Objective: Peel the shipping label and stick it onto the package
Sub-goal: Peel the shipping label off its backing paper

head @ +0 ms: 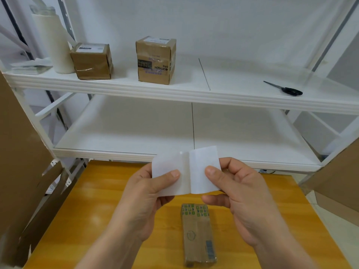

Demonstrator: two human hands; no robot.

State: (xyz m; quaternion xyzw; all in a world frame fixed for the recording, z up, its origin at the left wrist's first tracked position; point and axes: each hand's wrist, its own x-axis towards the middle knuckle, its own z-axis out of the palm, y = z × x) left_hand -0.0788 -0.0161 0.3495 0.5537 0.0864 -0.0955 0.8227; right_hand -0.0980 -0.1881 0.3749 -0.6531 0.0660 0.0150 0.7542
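**Desk editor:** White steel shelving point(174, 90) fills the background, and a yellow wood-grain table point(108, 210) runs across the foreground. What's the action?

**Photographer:** A person holds a shipping label point(186, 171) up with both hands, above the table and well clear of it. The blank white side faces the camera. A crease or seam runs down its middle, which looks like the split in the backing where peeling would begin.

**Desk editor:** Describe the grip.

**Photographer:** The left hand point(143, 199) pinches the left half, with its thumb pressed on the front and its fingers behind. The right hand point(239, 199) pinches the right half the same way. Holding it by both halves likely lets the person flex the sheet at the seam and lift an edge. Whether any backing has come away can't be told.

**Desk editor:** And the package?

**Photographer:** A long brown package point(198, 235) lies flat on the table, directly below the hands and between the forearms. One broad face is up, so it appears ready to take the label. Neither hand touches it.

**Desk editor:** Anything else worth naming?

**Photographer:** Two taped cardboard boxes point(156, 61) stand on the upper shelf. They already carry labels on top, so they are probably finished work set aside. A white roll point(54, 41) stands to their left, and black scissors point(285, 89) lie far to the right. Large cardboard sheets point(21, 152) lean in at both edges of the frame.
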